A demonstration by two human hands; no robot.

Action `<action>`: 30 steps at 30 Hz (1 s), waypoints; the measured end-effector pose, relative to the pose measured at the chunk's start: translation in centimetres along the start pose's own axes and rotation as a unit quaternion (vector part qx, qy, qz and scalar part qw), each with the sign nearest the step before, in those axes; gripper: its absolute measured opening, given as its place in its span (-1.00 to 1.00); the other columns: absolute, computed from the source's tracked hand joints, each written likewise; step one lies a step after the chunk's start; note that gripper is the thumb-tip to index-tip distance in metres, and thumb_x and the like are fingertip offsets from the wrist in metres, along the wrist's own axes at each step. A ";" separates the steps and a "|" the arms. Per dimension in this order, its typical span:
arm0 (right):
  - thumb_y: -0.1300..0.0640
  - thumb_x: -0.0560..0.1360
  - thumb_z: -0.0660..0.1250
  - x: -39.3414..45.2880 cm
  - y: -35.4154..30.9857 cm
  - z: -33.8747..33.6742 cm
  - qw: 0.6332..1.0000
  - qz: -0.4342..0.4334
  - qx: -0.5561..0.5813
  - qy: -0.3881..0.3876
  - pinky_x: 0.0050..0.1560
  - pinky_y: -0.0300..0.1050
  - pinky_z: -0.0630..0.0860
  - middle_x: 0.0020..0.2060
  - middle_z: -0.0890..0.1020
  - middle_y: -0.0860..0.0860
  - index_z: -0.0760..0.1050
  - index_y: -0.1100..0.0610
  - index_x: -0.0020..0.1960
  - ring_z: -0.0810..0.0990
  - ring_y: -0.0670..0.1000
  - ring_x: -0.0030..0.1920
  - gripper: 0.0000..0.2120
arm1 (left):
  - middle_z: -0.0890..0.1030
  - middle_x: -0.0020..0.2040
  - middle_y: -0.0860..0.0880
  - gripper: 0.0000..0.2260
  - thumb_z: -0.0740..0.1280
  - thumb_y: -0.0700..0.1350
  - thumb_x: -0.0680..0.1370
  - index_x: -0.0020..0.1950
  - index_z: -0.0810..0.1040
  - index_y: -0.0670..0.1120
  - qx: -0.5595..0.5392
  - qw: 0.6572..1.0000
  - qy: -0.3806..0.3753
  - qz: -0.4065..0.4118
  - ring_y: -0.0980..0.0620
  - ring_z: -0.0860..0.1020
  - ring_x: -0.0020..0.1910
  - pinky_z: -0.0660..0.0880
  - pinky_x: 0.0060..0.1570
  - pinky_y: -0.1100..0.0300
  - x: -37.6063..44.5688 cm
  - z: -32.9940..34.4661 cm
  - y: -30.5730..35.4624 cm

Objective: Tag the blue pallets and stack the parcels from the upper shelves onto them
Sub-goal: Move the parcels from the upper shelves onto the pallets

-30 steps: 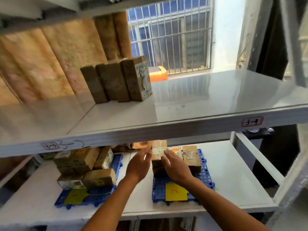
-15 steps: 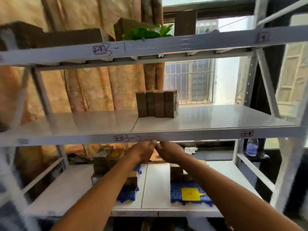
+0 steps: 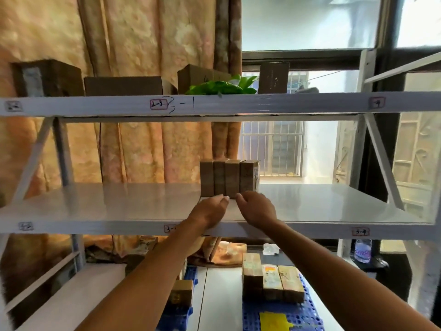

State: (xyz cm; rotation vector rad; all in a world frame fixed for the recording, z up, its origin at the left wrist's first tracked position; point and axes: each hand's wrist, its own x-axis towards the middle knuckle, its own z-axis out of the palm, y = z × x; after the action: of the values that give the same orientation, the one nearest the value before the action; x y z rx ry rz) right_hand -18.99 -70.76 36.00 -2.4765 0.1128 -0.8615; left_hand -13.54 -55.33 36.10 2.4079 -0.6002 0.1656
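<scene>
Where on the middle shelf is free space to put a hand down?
Middle shelf is bare left of the four upright parcels and right of them toward the window. It is crowded just before the parcels, where left hand and right hand reach.

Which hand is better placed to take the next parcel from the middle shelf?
Right, probably. The right hand is just below the rightmost parcel, whose outer side is free. The left hand is under inner parcels, which are packed together. Neither hand holds anything.
</scene>
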 end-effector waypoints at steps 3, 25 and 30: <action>-0.09 0.60 0.34 3.5 2.8 0.5 0.999 0.031 0.038 0.016 -0.02 -0.02 0.60 0.14 0.67 0.08 0.55 0.07 0.22 0.62 0.06 0.02 -0.70 | 0.31 0.58 -0.11 -0.44 0.06 0.20 0.66 0.58 0.28 -0.06 -0.066 0.997 0.007 -0.035 -0.13 0.28 0.54 0.20 0.45 0.01 2.9 1.2 0.4; 0.00 0.16 0.63 13.5 12.2 4.2 0.901 0.079 0.403 -0.140 -0.10 -0.17 0.69 0.15 0.61 0.06 0.39 -0.14 0.25 0.69 0.06 0.09 -0.26 | 0.61 0.11 0.09 -0.60 0.50 0.12 0.43 0.21 0.48 0.15 -0.340 0.936 0.083 -0.040 0.10 0.60 0.06 0.57 0.03 0.15 13.9 6.4 -1.7; 0.20 0.45 0.56 10.9 11.5 0.9 0.890 0.104 0.385 -0.221 -0.14 -0.26 0.65 0.18 0.60 0.05 0.42 -0.08 0.29 0.68 0.07 0.09 -0.47 | 0.57 0.20 -0.06 -0.43 0.54 0.06 0.37 0.32 0.44 0.00 -0.405 0.913 0.011 -0.035 -0.04 0.62 0.11 0.65 -0.11 0.16 11.8 5.4 -1.2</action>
State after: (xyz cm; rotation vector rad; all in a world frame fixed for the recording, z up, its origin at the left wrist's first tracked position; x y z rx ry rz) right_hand -8.78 -82.90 35.84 -1.7916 -0.1080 -0.1611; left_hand -2.71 -62.32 34.32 1.6100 -0.4465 -0.0814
